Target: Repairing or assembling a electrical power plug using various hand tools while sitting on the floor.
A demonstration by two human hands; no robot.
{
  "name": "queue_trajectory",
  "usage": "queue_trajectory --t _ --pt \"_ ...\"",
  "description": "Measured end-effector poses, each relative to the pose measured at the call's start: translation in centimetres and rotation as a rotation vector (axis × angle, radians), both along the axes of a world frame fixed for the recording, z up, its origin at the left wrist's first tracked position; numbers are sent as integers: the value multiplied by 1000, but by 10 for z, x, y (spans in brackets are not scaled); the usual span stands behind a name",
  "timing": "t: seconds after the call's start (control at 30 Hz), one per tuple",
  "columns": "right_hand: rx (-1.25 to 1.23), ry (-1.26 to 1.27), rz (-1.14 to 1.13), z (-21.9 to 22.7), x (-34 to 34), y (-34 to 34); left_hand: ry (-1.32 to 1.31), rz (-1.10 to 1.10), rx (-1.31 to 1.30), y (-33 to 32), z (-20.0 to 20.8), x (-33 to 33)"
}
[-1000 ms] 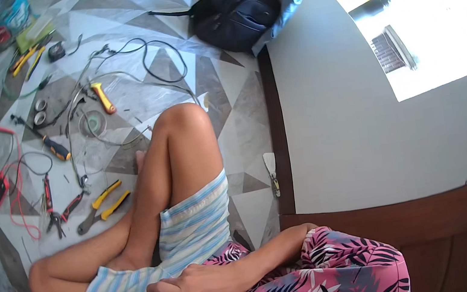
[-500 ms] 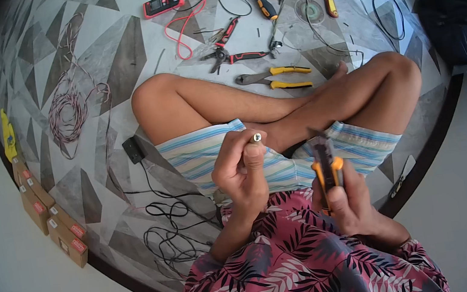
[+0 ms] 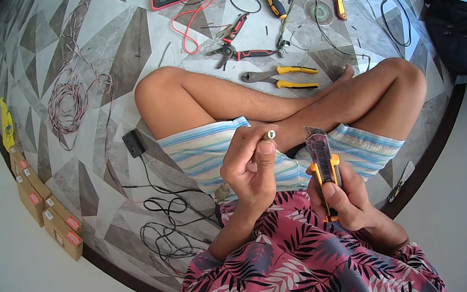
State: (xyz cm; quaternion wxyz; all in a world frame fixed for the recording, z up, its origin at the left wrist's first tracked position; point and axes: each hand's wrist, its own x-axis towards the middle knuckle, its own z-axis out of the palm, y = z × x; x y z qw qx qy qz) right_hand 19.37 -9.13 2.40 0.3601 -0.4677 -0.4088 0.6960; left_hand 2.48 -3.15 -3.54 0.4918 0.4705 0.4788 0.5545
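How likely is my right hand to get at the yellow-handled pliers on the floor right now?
Probably not as things stand: the right hand holds a utility knife, and the crossed legs lie between it and the pliers, though nothing appears to cover them.

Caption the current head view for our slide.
Left grip pinching a pale, round-ended piece; right grip holding a long yellow-and-black utility knife.

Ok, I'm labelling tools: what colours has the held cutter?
The cutter is dark with orange parts; see head view.
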Motion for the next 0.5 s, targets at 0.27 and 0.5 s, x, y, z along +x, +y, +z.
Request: queue_trajectory --t 0.27,0.5 --pt "111 23 29 -2 -4 3 20 5 13 1 1 2" --pt "0 65 -104 -8 -6 -3 13 43 16 1 -5 2"
